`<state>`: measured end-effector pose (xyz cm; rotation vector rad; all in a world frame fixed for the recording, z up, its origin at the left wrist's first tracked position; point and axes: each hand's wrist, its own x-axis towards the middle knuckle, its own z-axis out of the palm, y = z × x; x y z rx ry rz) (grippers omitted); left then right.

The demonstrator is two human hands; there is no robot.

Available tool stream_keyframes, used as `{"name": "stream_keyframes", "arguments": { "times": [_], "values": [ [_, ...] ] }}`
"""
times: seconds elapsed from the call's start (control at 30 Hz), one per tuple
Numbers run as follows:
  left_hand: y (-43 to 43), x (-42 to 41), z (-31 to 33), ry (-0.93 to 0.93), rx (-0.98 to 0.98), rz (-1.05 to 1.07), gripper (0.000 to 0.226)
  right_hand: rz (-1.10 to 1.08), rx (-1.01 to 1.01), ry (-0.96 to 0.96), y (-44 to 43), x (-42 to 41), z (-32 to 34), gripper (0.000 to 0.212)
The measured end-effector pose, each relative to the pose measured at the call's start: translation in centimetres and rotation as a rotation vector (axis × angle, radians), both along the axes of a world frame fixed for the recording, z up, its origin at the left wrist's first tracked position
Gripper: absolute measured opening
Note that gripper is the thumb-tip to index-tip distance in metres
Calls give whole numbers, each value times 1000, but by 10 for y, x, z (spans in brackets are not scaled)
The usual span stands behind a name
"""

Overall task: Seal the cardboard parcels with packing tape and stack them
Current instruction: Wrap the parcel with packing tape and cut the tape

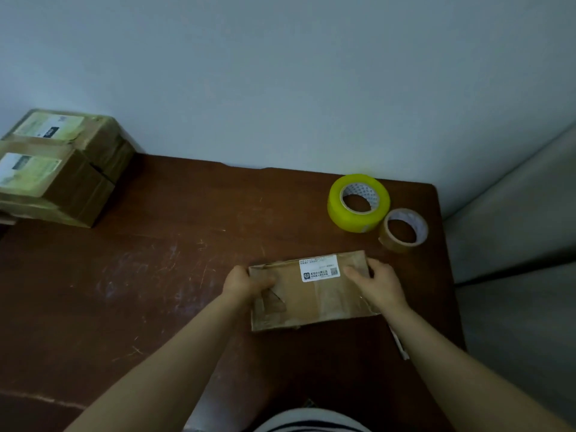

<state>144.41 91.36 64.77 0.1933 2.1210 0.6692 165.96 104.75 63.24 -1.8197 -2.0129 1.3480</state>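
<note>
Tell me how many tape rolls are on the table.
2. The yellow roll lies at the far right of the table; the smaller brown roll lies beside it, nearer the right edge.

A flat brown parcel [311, 294] lies on the worktop [156, 275]. It has a white label [319, 268] on top and shiny tape across it. Behind it, to the right, a fat yellow tape roll [358, 203] lies flat, with a thin brown tape roll [404, 230] just beside it. Far behind it, to the left, sits a pile of taped parcels [62, 163] with pale labels.
</note>
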Motion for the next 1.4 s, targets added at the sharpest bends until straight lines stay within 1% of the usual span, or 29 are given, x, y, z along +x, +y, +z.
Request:
{"name": "stream_keyframes", "arguments": {
  "times": [0.07, 0.1, 0.17, 0.2, 0.23, 0.27, 0.3, 0.33, 0.4, 0.43, 0.5, 0.57, 0.63, 0.67, 0.73, 0.83, 0.9, 0.97, 1.0, 1.07, 1.13, 1.2, 1.27, 1.33, 1.37, 1.4],
  "values": [
    [2, 5, 5, 8, 4, -13, 50, -73, 25, 68, -10, 5, 2, 39],
    [4, 6, 9, 13, 35, -12, 53, -138, 44, 138, -12, 8, 6, 38],
    [14, 10, 19, 16, 158, 15, 57, -267, 7, 339, -11, 18, 18, 40],
    [22, 13, 27, 28, 226, 30, 54, -316, -28, 437, -8, 25, 26, 43],
    [31, 16, 36, 42, 283, 49, 45, -372, -64, 521, -4, 33, 34, 46],
    [42, 21, 47, 41, 343, 64, 32, -441, -92, 598, 2, 42, 42, 49],
    [55, 27, 57, 17, 410, 74, 17, -515, -106, 678, 9, 52, 49, 51],
    [68, 33, 68, -20, 478, 75, 8, -582, -108, 762, 16, 62, 55, 53],
    [94, 47, 80, -46, 556, 56, 13, -731, -120, 900, 26, 81, 63, 54],
    [106, 54, 83, -14, 556, 11, 16, -820, -132, 959, 30, 90, 64, 53],
    [125, 70, 79, 98, 505, -154, 24, -990, -140, 1075, 35, 107, 61, 54],
    [138, 85, 70, 195, 421, -370, 43, -1106, -147, 1148, 37, 121, 55, 55],
    [147, 98, 62, 317, 367, -602, 59, -1195, -176, 1176, 39, 129, 48, 56],
    [152, 104, 59, 388, 351, -712, 64, -1241, -192, 1186, 40, 131, 43, 57],
    [163, 117, 54, 513, 336, -924, 67, -1316, -219, 1214, 43, 132, 34, 59],
    [184, 134, 45, 662, 317, -1245, 64, -1364, -189, 1234, 47, 127, 24, 62],
    [195, 145, 38, 680, 240, -1381, 67, -1412, -149, 1223, 48, 124, 17, 64],
    [202, 153, 27, 653, 127, -1449, 71, -1463, -127, 1219, 49, 123, 12, 66],
    [203, 157, 23, 659, 76, -1477, 69, -1475, -128, 1217, 49, 122, 9, 66],
    [202, 160, 16, 713, 30, -1514, 54, -1465, -155, 1204, 50, 122, 2, 66],
    [198, 159, 12, 781, 86, -1491, 36, -1429, -170, 1172, 50, 121, -1, 68],
    [192, 157, 12, 837, 244, -1389, 31, -1416, -147, 1117, 49, 116, -2, 69],
    [185, 156, 19, 894, 472, -1241, 29, -1433, -125, 1032, 45, 106, -2, 72],
    [183, 156, 25, 947, 682, -1118, 21, -1441, -97, 940, 40, 94, -5, 76],
    [184, 157, 27, 965, 740, -1089, 19, -1428, -85, 883, 38, 88, -6, 78],
    [188, 158, 30, 964, 754, -1095, 19, -1406, -83, 818, 37, 82, -7, 79]
  ]
}}
